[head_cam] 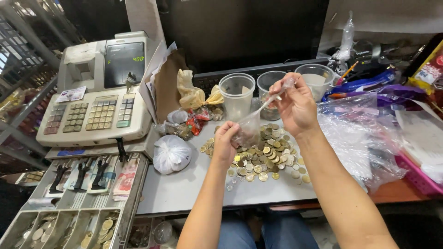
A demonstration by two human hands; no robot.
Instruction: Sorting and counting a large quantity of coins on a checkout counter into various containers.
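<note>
both hands' grip pinches one thin clear plastic bag [256, 121], left hand [224, 140] low, right hand [295, 103] up, middle of frame, over round gold and silver coins [267, 159].

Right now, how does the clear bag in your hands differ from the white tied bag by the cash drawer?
The clear bag is see-through, stretched between the left hand and right hand, its neck untied. The white tied bag is opaque, knotted, round and resting on the table untouched. Both are small plastic bags.
</note>
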